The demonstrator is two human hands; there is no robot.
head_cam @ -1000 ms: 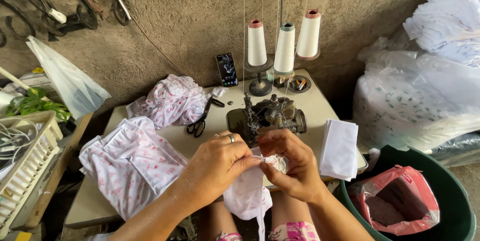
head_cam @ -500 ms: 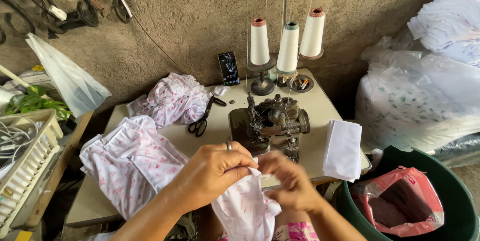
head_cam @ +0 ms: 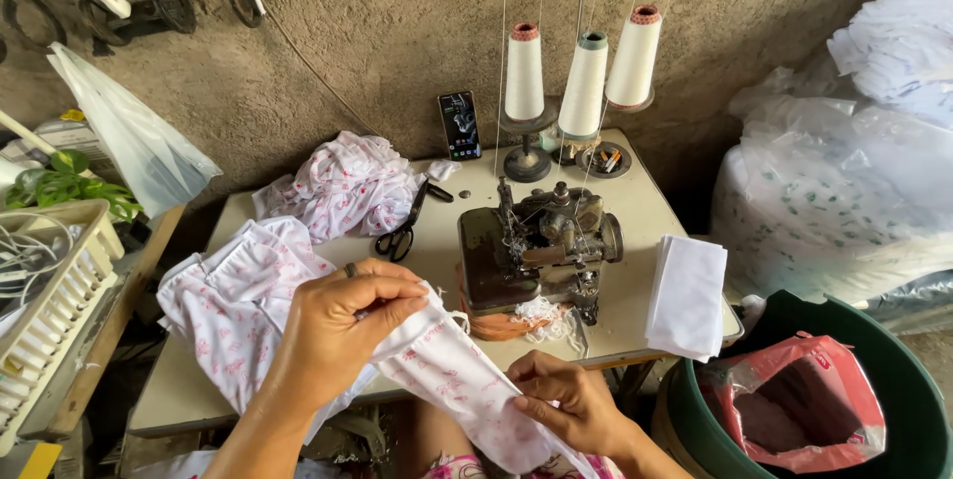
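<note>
From the head camera, the left hand (head_cam: pixel 342 325), a ring on one finger, pinches the upper end of a long white cotton piece printed with small pink figures (head_cam: pixel 467 380), fingers curled shut over the fabric's edge. The right hand (head_cam: pixel 566 405) lies lower, thumb and fingertips pressed closed on the same strip, so the cloth runs taut and slanting between them, apparently to straighten its seam. The piece hangs over the near edge of the cream sewing table (head_cam: pixel 635 201), just in front of the worn metal overlock machine (head_cam: pixel 536 246). Black scissors (head_cam: pixel 402 231) lie near a heap of the same printed fabric (head_cam: pixel 342 186).
</note>
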